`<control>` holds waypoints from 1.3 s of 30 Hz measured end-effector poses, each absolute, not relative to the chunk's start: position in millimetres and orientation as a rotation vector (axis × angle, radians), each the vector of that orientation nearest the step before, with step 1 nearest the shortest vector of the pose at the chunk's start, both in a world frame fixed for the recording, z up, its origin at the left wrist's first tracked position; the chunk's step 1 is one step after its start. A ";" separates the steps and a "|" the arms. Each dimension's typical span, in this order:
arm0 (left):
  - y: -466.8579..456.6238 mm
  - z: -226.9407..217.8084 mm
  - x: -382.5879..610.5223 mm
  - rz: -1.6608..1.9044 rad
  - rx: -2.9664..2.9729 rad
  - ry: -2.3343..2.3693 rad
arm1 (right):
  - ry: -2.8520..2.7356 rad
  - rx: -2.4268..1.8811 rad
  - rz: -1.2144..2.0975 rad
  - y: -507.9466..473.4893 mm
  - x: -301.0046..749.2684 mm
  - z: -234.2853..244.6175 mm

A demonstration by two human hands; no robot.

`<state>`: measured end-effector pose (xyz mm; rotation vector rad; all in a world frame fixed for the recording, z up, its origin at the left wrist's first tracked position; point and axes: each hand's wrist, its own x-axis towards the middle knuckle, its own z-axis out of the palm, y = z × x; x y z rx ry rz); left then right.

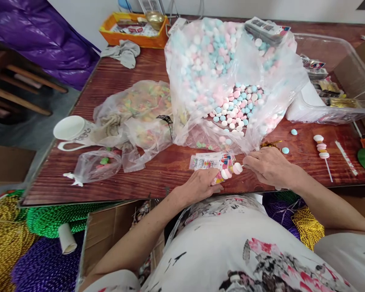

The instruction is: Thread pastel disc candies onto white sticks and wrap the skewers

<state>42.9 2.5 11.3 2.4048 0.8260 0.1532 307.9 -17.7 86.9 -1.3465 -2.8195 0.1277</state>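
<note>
My left hand (202, 185) is closed around a skewer of pink, white and yellow candy-like pieces (227, 173), just above the table's front edge. Close to the skewer's white end piece, my right hand (266, 167) has its fingers pinched together; what they hold is hidden. Gold twist ties (271, 144) lie just beyond that hand. Behind the left hand are printed cards (209, 160) lying flat. To the right, a finished-looking stick with stacked white and pink pieces (321, 147) lies on the table, and two blue round pieces (285, 150) rest nearer my right hand.
A large clear bag (197, 93) of pink, white and blue pieces spreads across the middle. Left of it are a bag of colourful candies (140, 101), a white mug (69, 129) and a small bag (94, 165). A clear plastic bin (331, 115) stands right; an orange tray (121, 38) sits behind.
</note>
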 end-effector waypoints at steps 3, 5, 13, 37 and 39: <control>0.8 18.3 43.8 0.168 2.221 0.793 | -2.890 -1.296 0.121 -16.8 305.7 89.5; 1.0 22.6 46.1 0.182 2.105 0.739 | -2.930 -1.211 0.120 -17.8 302.3 90.3; 7.1 25.0 51.3 0.175 1.918 0.754 | -2.983 -1.019 0.199 -20.4 293.1 85.7; 2.5 29.7 55.1 0.038 1.632 0.723 | -2.870 -0.700 0.263 -15.4 285.5 82.5; 1.2 29.8 59.6 0.045 1.615 0.670 | -2.885 -0.688 0.253 -15.5 281.3 77.4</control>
